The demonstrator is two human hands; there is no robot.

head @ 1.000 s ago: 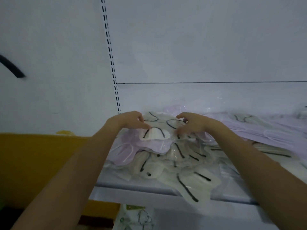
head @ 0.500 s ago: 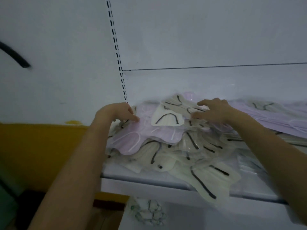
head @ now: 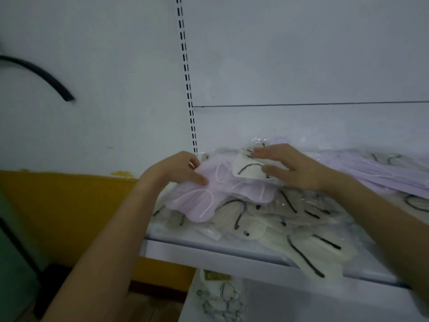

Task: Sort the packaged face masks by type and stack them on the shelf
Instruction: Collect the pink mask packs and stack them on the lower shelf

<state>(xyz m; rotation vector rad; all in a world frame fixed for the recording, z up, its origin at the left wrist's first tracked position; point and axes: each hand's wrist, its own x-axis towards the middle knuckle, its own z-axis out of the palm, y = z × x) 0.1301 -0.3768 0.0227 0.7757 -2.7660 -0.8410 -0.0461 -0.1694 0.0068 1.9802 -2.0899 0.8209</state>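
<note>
1. Since two kinds of mask lie mixed in one heap, both hands work at its top, just right of the foot of the slotted upright (head: 188,94). The left hand (head: 178,169) pinches the left edge of a lilac packet (head: 209,198), thumb on top and fingers curled under, probably to draw it clear of the cream ones.
2. Further right of the upright, the right hand (head: 287,168) brackets a cream packet (head: 249,169), forefinger over its far edge and thumb on its near face, a moderately spread pinch. This packet overlaps the lilac one, so it likely has to come off first; I cannot tell whether it is being lifted or only pinned.
3. Below and right of the upright, the cream heap (head: 255,219) sprawls across the shelf (head: 209,249), and one packet overhangs the lip and could slip.
4. Well right of the upright, a lilac stack (head: 371,168) lies flatter, seemingly where lilac packets belong.
</note>
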